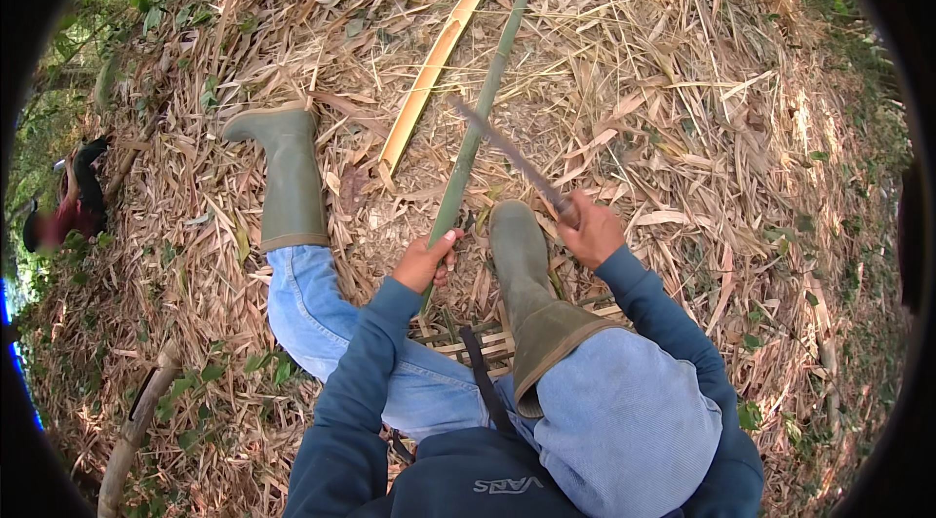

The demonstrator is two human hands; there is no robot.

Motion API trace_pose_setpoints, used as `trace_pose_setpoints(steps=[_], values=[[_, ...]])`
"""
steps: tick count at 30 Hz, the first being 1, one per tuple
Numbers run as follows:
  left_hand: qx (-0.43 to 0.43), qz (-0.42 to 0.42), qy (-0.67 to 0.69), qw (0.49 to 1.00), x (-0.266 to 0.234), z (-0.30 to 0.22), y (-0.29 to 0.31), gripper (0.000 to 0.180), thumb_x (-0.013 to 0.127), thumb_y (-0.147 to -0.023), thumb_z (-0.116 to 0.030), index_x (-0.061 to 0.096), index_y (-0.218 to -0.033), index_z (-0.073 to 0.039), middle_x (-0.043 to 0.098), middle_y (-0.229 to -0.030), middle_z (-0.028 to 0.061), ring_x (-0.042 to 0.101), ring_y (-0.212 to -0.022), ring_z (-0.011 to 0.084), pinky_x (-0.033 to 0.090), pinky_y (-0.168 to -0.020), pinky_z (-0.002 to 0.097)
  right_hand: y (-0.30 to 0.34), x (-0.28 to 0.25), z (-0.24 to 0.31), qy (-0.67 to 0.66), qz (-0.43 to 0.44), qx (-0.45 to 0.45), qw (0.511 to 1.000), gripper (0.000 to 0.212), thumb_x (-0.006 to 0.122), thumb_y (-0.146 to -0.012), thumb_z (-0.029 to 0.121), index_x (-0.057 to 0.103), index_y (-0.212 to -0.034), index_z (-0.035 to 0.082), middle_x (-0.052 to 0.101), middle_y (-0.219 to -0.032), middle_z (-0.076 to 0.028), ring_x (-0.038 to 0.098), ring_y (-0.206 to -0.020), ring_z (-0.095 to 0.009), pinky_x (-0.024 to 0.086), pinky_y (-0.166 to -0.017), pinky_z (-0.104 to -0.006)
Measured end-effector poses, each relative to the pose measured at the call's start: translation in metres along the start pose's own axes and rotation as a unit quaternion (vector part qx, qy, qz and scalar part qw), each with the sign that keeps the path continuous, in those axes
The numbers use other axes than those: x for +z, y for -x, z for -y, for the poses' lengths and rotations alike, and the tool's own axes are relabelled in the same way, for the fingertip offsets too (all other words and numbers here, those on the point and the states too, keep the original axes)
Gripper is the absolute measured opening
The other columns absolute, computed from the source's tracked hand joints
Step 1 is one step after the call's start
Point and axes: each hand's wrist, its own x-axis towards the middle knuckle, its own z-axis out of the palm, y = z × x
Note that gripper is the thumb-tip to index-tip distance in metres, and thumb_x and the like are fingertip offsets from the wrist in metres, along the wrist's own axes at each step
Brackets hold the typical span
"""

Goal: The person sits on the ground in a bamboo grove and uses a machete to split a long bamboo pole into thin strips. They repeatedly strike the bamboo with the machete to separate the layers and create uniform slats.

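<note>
Green bamboo strip, one: in the left hand, between the two boots. Long axis slants from the person's lap outward and a little right; far end points away from the body. Stretch inside the grip covered by the fingers; near end lost to view below the hand, by the leg.

Long-bladed knife, one: in the right hand, fist closed about the handle, most of which is hidden. Blade points forward and left, its tip overlapping the strip in view; contact cannot be told.

Split bamboo length, one, yellow hollow face up: on the leaf litter, left of the strip; far end cut off at the upper edge.

Rubber boots, two, olive: left boot with toe turned outward; right boot beside the strip.

Slatted piece, one: partly covered by the legs; full shape unclear.

Dark red and black form, far left: blurred, hard to identify.
</note>
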Motion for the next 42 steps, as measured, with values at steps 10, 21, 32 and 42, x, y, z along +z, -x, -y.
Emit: trace_pose_setpoints(steps=[10, 21, 32, 42], values=[[0.19, -0.196, -0.344, 0.899, 0.014, 0.028, 0.04, 0.025, 0.059, -0.094, -0.025, 0.061, -0.105, -0.002, 0.063, -0.078, 0.0141, 0.06, -0.07, 0.0261, 0.048, -0.068, 0.0374, -0.086, -0.035, -0.037, 0.253, 0.03, -0.026, 0.967, 0.021, 0.059, -0.089, 0.026, 0.054, -0.101, 0.01, 0.065, -0.072, -0.017, 0.067, -0.069, -0.038, 0.054, -0.063, -0.0507], [0.164, -0.158, -0.384, 0.895, -0.013, 0.026, 0.158, 0.025, 0.06, -0.094, -0.021, 0.06, -0.107, 0.0, 0.062, -0.082, 0.0162, 0.06, -0.075, 0.0241, 0.047, -0.072, 0.0349, -0.089, -0.042, -0.018, 0.226, 0.106, -0.076, 0.965, 0.018, 0.06, -0.085, 0.025, 0.058, -0.097, 0.011, 0.067, -0.08, -0.017, 0.067, -0.076, -0.037, 0.054, -0.07, -0.0498], [0.005, -0.18, -0.324, 0.929, -0.026, 0.047, 0.239, 0.026, 0.064, -0.093, -0.02, 0.062, -0.11, -0.001, 0.063, -0.086, 0.0061, 0.055, -0.08, 0.0136, 0.046, -0.077, 0.0296, -0.07, -0.006, -0.001, 0.189, 0.185, -0.161, 0.951, 0.022, 0.063, -0.081, 0.022, 0.062, -0.101, 0.013, 0.068, -0.082, -0.018, 0.067, -0.079, -0.038, 0.054, -0.072, -0.049], [-0.03, -0.188, -0.337, 0.922, -0.038, 0.05, 0.261, 0.026, 0.064, -0.092, -0.02, 0.063, -0.111, -0.002, 0.061, -0.082, 0.0043, 0.052, -0.075, 0.012, 0.045, -0.072, 0.0292, -0.095, -0.017, -0.015, 0.243, 0.165, -0.091, 0.952, 0.026, 0.062, -0.084, 0.025, 0.058, -0.106, 0.013, 0.068, -0.085, -0.017, 0.067, -0.082, -0.038, 0.054, -0.075, -0.0502]])
